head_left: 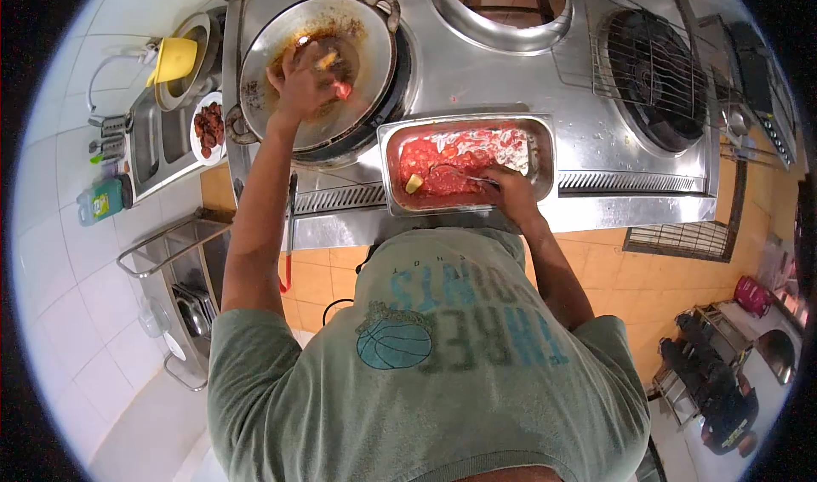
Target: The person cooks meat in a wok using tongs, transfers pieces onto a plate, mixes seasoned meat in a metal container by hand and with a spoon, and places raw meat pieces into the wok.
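Note:
My left hand is over the wide metal wok at the upper left, its fingers spread above the brown oily bottom. Yellowish pieces and a reddish one show beside the fingers. My right hand holds a metal spoon by its handle. The spoon's other end dips into red chunky sauce in a rectangular steel tray. A yellow chunk lies in the sauce near the tray's left side.
Right of the wok are an open burner ring and a wire rack over a dark burner. To the left stand a white plate of dark red food, a sink and a yellow bowl. A person is at the lower right.

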A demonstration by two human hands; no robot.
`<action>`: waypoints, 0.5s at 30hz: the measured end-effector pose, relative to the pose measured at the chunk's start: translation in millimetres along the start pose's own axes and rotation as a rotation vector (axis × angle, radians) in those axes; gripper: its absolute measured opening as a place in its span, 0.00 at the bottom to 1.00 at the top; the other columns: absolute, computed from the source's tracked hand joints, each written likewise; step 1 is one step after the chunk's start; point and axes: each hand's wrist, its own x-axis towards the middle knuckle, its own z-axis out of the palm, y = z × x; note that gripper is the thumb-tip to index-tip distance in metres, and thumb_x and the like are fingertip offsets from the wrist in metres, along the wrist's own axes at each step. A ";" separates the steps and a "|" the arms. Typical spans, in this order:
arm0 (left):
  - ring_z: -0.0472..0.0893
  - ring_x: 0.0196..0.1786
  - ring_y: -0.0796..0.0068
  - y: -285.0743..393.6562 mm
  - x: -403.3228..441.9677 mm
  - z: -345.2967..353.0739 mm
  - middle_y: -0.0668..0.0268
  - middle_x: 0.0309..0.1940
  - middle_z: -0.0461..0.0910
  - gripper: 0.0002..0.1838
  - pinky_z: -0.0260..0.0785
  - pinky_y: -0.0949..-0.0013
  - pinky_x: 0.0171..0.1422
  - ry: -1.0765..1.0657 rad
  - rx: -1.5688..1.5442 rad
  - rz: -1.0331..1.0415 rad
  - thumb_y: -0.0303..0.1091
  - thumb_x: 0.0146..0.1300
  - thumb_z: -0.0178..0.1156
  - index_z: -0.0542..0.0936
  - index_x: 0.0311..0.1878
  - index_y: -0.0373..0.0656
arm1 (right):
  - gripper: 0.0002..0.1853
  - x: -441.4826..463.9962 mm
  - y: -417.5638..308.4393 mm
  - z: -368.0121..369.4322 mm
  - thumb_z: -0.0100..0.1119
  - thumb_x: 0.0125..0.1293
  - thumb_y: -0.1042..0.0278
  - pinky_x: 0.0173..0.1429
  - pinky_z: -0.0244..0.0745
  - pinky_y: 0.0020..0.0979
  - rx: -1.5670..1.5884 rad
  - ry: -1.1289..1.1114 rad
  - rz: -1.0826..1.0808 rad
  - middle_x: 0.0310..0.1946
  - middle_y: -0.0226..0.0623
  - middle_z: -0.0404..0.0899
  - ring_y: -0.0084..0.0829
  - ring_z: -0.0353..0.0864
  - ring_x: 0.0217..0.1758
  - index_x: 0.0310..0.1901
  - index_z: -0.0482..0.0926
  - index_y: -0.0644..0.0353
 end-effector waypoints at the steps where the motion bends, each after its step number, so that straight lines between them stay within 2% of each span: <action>1: 0.44 0.76 0.50 7.5 1.3 -17.0 0.72 0.73 0.55 0.21 0.29 0.21 0.64 0.052 0.071 -0.038 0.58 0.48 0.67 0.85 0.45 0.63 | 0.10 1.4 1.8 0.5 0.64 0.59 0.68 0.44 0.76 0.37 -0.020 -0.023 0.007 0.38 0.41 0.82 0.42 0.82 0.42 0.42 0.81 0.57; 3: 0.48 0.75 0.52 17.8 7.6 -57.8 0.70 0.74 0.55 0.24 0.32 0.26 0.66 0.160 0.215 -0.113 0.57 0.51 0.66 0.83 0.51 0.61 | 0.09 3.5 1.8 0.4 0.63 0.59 0.65 0.44 0.76 0.40 -0.046 -0.037 0.035 0.36 0.41 0.82 0.43 0.82 0.41 0.41 0.82 0.56; 6: 0.48 0.74 0.50 -13.3 14.2 -97.5 0.76 0.72 0.58 0.18 0.35 0.20 0.63 0.282 0.234 -0.072 0.52 0.50 0.68 0.84 0.47 0.70 | 0.09 5.3 0.2 -0.1 0.62 0.60 0.63 0.45 0.76 0.42 -0.042 -0.043 0.019 0.36 0.41 0.82 0.44 0.82 0.42 0.40 0.82 0.55; 12: 0.53 0.73 0.51 -30.6 10.0 -214.0 0.76 0.68 0.65 0.15 0.39 0.25 0.63 0.500 0.339 -0.122 0.52 0.53 0.67 0.83 0.47 0.73 | 0.10 10.6 1.7 -2.2 0.61 0.60 0.63 0.49 0.76 0.42 -0.072 -0.088 -0.001 0.41 0.42 0.81 0.45 0.81 0.44 0.41 0.82 0.56; 13: 0.52 0.73 0.52 -28.4 5.0 -232.2 0.77 0.69 0.64 0.15 0.39 0.25 0.63 0.471 0.361 -0.177 0.53 0.54 0.67 0.84 0.46 0.73 | 0.11 12.2 3.5 -1.8 0.61 0.60 0.62 0.50 0.76 0.42 -0.082 -0.097 -0.001 0.42 0.43 0.81 0.45 0.81 0.45 0.42 0.82 0.56; 15: 0.52 0.74 0.52 -28.8 -4.8 -260.1 0.77 0.70 0.63 0.15 0.39 0.24 0.63 0.530 0.345 -0.128 0.53 0.54 0.67 0.83 0.46 0.73 | 0.12 14.1 4.3 -2.0 0.60 0.60 0.62 0.51 0.76 0.42 -0.124 -0.060 -0.033 0.44 0.43 0.81 0.46 0.81 0.47 0.43 0.82 0.57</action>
